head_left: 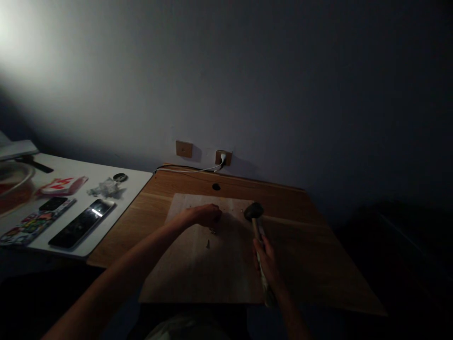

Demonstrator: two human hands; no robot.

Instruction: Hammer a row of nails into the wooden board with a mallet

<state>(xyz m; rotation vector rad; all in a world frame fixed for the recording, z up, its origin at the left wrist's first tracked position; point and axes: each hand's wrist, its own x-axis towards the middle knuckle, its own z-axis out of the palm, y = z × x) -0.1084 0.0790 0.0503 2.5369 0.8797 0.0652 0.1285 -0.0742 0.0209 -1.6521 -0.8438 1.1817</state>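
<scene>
My right hand (266,257) is wrapped round the handle of a mallet (254,212) with a dark head, which is at the right edge of a pale wooden board (198,278). Over the upper part of that board is my left hand (209,215), its fingers drawn together and pointing down; whatever is between them is too dark and small to name. Just below the left hand lie a few small metal pieces (213,231). A single screw (208,243) is a little nearer to me. More tiny pieces show near the board's far edge.
The board rests on a wooden table (311,255) against the wall. At the left, a white table (130,184) holds a phone (81,224), a patterned case (33,222), a red-and-white packet (63,185), crumpled plastic (107,188) and a bowl (16,182). A white cable (187,170) runs to a wall socket (228,158).
</scene>
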